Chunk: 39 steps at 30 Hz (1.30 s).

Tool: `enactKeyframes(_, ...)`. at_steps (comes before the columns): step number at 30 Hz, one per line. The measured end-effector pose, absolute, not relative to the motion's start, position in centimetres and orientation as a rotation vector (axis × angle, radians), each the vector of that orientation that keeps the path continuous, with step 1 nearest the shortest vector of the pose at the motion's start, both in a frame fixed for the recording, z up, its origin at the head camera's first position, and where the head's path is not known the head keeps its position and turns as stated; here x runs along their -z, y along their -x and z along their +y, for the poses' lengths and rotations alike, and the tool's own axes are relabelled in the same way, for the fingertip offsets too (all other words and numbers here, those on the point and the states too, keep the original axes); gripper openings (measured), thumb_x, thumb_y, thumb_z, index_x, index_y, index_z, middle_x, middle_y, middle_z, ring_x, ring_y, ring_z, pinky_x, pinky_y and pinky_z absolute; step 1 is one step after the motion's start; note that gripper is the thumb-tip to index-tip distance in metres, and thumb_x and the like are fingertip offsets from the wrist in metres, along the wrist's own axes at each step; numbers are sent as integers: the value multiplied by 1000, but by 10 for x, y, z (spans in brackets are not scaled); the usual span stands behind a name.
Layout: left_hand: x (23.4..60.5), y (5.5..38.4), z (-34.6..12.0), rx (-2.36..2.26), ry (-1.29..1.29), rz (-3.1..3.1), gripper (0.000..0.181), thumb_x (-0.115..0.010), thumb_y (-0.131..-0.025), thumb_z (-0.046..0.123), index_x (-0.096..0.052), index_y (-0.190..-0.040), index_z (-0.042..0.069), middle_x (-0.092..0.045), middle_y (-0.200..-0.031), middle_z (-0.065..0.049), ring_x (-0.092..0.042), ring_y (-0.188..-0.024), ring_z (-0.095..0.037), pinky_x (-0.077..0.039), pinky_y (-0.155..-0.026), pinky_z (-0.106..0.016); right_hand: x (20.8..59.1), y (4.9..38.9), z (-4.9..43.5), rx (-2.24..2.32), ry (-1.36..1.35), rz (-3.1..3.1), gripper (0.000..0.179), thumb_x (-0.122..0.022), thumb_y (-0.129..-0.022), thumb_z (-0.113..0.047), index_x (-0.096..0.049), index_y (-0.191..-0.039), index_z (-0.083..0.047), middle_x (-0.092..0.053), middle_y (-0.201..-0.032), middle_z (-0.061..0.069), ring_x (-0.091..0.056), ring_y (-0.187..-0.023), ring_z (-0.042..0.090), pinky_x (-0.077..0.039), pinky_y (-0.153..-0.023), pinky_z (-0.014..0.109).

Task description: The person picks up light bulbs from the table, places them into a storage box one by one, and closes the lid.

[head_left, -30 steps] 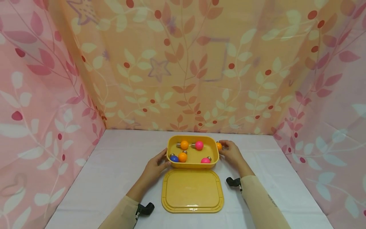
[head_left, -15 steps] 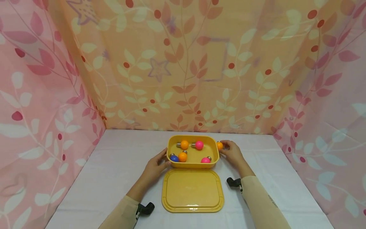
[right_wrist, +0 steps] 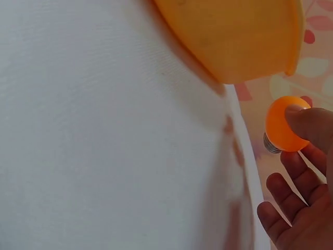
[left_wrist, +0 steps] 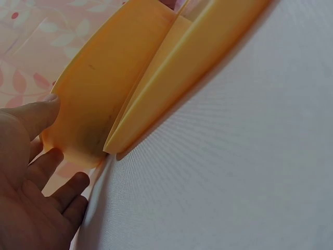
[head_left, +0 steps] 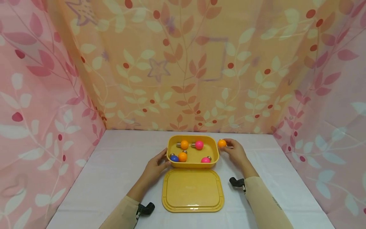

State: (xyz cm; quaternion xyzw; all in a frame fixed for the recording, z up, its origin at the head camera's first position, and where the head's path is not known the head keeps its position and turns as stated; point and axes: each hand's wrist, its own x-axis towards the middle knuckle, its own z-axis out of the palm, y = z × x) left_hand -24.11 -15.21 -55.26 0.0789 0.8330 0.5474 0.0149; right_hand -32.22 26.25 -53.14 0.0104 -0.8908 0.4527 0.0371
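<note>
A shallow yellow plastic box point(head_left: 193, 165) stands on the white cloth. My left hand point(head_left: 154, 164) holds its left end, thumb at the front corner and fingers along the side. Just past the box's right end, my right hand point(head_left: 236, 154) pinches an orange light bulb point(right_wrist: 281, 124) between thumb and fingers, its metal screw base pointing away from the palm. Inside the box lie two more orange bulbs point(head_left: 184, 145), two pink bulbs point(head_left: 199, 145) and a blue bulb point(head_left: 174, 158). In the left wrist view the thumb overlaps the box wall point(left_wrist: 99, 83).
A matching yellow lid point(head_left: 193, 190) lies flat directly in front of the box. Leaf-patterned fabric walls point(head_left: 183, 95) rise behind and on both sides of the cloth-covered table point(head_left: 114, 178). A black wrist camera point(head_left: 145, 208) sticks out from each sleeve.
My right hand has shifted slightly right with the orange bulb, leaving a small gap between the bulb and the box's right end. The left hand and the box have stayed put.
</note>
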Motion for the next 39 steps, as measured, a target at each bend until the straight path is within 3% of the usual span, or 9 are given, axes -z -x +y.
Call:
enactKeyframes(10,556,243,-152,-1707,-235,2587,69,-69,-85,47,-35,-145,45,-37,-147,26,-41,-138,-15,-31,-115,-44,513,318,265,-1357,-139,-2658,51,-72,-87,-31,-56,-131,-12,-58,-129,12,-52,-118,31,-42,-102,51)
enactKeyframes(19,555,241,-153,-1706,-279,2596,70,-67,-85,50,-34,-147,42,-36,-150,19,-40,-138,-19,-32,-114,-46,494,315,261,-1361,-225,-2664,53,-75,-84,-31,-58,-131,-15,-61,-124,7,-52,-116,27,-42,-100,52)
enactKeyframes(28,554,241,-153,-1714,-226,2573,70,-70,-85,47,-35,-146,44,-38,-147,24,-41,-138,-16,-32,-115,-45,465,314,249,-1307,-422,-2675,51,-76,-83,-31,-60,-129,-14,-64,-120,4,-53,-116,31,-42,-101,55)
enactKeyframes(34,555,242,-153,-1717,-227,2566,69,-70,-85,46,-35,-145,45,-37,-147,25,-41,-137,-15,-32,-115,-43,449,313,241,-1304,-483,-2700,47,-74,-85,-35,-61,-128,-22,-62,-124,-1,-51,-118,33,-42,-102,55)
enactKeyframes(39,553,241,-153,-1719,-232,2575,69,-70,-85,46,-36,-145,45,-38,-147,24,-41,-138,-15,-31,-115,-43,440,312,234,-1311,-558,-2708,42,-73,-86,-32,-62,-126,-25,-61,-125,-3,-51,-119,26,-40,-104,56)
